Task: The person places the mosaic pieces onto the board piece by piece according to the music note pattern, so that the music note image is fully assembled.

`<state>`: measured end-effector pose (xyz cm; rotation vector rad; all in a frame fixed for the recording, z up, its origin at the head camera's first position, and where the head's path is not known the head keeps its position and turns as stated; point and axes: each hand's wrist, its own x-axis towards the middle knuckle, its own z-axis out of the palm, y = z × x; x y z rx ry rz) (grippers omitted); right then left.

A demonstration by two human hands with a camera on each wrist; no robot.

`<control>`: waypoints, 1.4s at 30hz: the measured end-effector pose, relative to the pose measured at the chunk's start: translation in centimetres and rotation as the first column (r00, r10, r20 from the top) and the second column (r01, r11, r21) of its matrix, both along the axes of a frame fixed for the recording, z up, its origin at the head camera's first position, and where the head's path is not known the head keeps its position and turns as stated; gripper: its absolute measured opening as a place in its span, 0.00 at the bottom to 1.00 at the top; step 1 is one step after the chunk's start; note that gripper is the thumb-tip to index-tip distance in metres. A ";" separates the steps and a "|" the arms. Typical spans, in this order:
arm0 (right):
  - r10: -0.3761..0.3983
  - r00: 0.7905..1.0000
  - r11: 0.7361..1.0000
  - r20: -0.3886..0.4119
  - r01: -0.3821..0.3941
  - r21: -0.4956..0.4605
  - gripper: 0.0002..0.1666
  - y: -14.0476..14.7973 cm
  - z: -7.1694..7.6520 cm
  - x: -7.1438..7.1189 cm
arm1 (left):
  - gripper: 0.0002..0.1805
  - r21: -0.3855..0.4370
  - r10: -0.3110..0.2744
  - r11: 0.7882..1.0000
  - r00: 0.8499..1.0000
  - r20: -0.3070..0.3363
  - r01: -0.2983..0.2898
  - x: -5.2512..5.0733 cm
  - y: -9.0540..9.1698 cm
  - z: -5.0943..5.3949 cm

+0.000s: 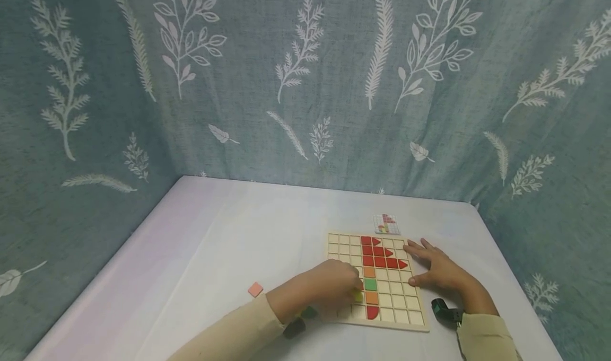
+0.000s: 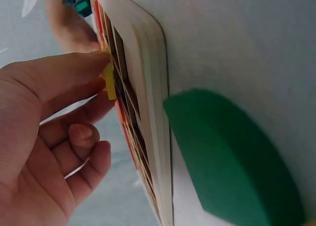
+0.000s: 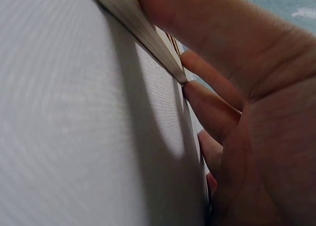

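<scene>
In the head view a wooden grid board (image 1: 396, 316) lies on the table. Red pieces (image 1: 380, 251) form rows near its top, with orange squares, a green square (image 1: 370, 284) and a red rounded piece (image 1: 372, 312) in a column below. My left hand (image 1: 334, 287) is over the board's left part. Between thumb and fingers it pinches a yellow piece (image 2: 109, 75), seen nearly edge-on at the board's surface in the left wrist view. My right hand (image 1: 441, 270), fingers spread, touches the board's right edge; its thumb (image 3: 197, 18) rests against the rim.
A small pattern card (image 1: 385, 224) lies behind the board. Left of the board are a salmon square (image 1: 255, 289) and, partly behind the left forearm, dark green pieces (image 1: 309, 312). A green curved piece (image 2: 232, 152) stands large in the left wrist view. Patterned curtains (image 1: 296, 138) surround the table.
</scene>
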<state>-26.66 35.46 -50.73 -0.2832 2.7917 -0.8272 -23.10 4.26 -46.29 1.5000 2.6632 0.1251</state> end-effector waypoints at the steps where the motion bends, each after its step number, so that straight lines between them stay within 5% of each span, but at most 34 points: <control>1: 0.001 1.000 1.000 -0.001 -0.001 0.001 0.65 0.0 0.0 -0.1 | 0.05 0.001 -0.005 1.000 1.000 -0.006 0.005 0.0 0.0 0.0; 20: 0.012 1.000 1.000 -0.008 -0.012 -0.008 0.65 -0.1 0.5 -0.4 | 0.04 0.019 0.037 0.999 0.999 -0.003 -0.037 0.1 0.3 0.4; 32: 0.004 1.000 1.000 -0.003 -0.004 0.014 0.66 -0.1 0.6 -0.5 | 0.02 -0.014 0.183 0.983 0.982 0.050 -0.183 0.5 -4.0 1.1; 42: -0.003 1.000 1.000 0.013 0.003 -0.004 0.65 -0.1 -0.1 -0.1 | 0.01 -0.117 0.255 0.963 0.961 0.108 -0.243 2.1 -8.3 0.9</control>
